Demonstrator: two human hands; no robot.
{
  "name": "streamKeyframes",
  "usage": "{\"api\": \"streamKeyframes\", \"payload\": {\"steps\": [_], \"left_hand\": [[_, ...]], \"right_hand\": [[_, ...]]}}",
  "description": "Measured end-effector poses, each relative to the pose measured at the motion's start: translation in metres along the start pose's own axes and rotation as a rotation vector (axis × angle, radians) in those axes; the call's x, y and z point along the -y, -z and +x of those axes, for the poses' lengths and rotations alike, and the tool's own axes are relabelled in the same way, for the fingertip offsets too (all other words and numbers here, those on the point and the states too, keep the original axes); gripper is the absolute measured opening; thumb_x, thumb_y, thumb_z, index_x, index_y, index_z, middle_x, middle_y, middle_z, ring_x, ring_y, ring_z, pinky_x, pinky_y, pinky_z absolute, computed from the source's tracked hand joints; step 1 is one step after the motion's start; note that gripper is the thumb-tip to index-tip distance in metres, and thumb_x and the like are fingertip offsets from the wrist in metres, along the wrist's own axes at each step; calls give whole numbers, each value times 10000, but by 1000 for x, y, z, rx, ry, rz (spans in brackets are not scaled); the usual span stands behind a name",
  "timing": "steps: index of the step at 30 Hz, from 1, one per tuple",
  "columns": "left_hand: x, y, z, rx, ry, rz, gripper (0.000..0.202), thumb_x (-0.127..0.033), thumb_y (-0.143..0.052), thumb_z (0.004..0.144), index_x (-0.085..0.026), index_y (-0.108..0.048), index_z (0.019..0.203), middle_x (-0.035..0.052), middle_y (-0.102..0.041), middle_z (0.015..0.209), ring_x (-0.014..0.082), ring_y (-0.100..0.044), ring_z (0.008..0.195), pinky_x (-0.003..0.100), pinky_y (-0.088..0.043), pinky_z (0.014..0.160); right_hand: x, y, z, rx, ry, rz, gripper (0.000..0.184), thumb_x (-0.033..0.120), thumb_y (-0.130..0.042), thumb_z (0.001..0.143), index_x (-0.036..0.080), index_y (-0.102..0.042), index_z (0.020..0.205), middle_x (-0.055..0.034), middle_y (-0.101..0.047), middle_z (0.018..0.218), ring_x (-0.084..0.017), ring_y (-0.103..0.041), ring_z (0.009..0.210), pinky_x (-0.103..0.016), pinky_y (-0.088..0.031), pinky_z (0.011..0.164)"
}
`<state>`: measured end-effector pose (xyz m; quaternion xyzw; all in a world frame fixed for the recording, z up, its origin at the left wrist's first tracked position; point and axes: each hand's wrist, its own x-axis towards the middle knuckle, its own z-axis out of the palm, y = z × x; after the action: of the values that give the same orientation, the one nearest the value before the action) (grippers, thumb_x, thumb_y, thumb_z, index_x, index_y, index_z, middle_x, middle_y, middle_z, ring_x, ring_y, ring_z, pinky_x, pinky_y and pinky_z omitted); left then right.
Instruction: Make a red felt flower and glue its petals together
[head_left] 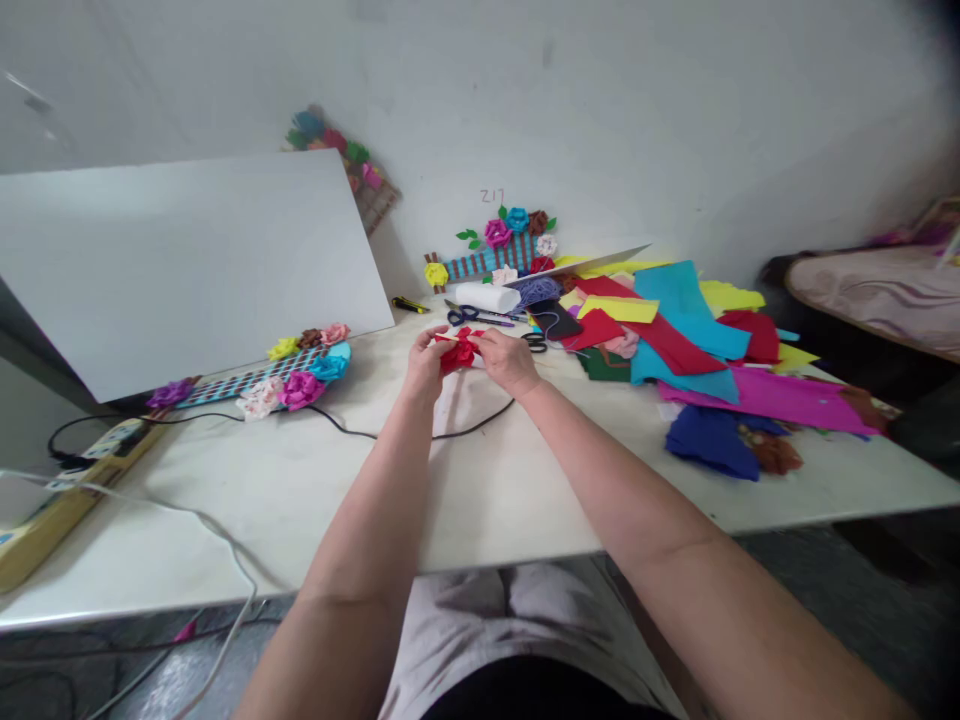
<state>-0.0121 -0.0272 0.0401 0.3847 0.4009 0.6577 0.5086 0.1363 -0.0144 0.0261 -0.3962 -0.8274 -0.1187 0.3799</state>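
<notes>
A bunched piece of red crepe paper (pixel 460 352), folded a little like a flower, is held just above the middle of the white table. My left hand (pixel 424 362) pinches its left side. On the right side, the fingers of my right hand (pixel 508 362) are closed on the same paper. A thin pale stick or strip seems to run along its top edge, too small to make out. Just beyond my hands lie scissors (pixel 480 318) and a white roll (pixel 487 297). Black-handled scissors (pixel 534 342) lie beside my right hand.
Coloured crepe paper sheets (pixel 686 310) are heaped to the right. Two flower-decorated craft pieces (pixel 262 380) (pixel 491 262) lie left and stand at the wall. A white board (pixel 187 270) leans behind; a black cable (pixel 341 428) crosses the table. A power strip (pixel 90 490) sits left.
</notes>
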Motion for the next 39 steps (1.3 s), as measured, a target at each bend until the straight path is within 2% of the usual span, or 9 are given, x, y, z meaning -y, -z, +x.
{"api": "streamKeyframes", "payload": {"steps": [10, 17, 32, 39], "left_hand": [[-4, -4, -2, -21, 129, -96, 372, -129, -598, 556, -160, -545, 923, 29, -630, 694, 163, -621, 604, 290, -538, 547], [1, -2, 0, -2, 78, -57, 450, -146, -684, 514, -167, -543, 941, 3, -623, 672, 164, -623, 613, 321, -550, 586], [2, -1, 1, 32, -21, -25, 444, -165, -718, 485, -167, -558, 899, -10, -628, 643, 162, -627, 565, 326, -542, 576], [5, -1, 2, 28, -72, 21, 491, -196, -733, 483, -170, -562, 943, -17, -633, 652, 147, -621, 558, 293, -518, 583]], "right_hand": [[1, 5, 1, 35, 45, -68, 340, 149, -421, 941, 181, -693, 1144, -95, -702, 1069, -169, -621, 913, -246, -416, 676], [3, 6, 0, 73, 55, -98, 355, 165, -400, 957, 185, -683, 1171, -101, -694, 1100, -174, -613, 935, -251, -414, 693], [-2, -3, 0, -41, 50, 11, 338, 135, -432, 930, 187, -712, 1111, -83, -719, 1069, -165, -642, 950, -239, -471, 758], [-3, -4, -1, -8, -23, 20, 343, 148, -454, 915, 207, -713, 1132, -77, -719, 1044, -163, -652, 881, -240, -474, 725]]}}
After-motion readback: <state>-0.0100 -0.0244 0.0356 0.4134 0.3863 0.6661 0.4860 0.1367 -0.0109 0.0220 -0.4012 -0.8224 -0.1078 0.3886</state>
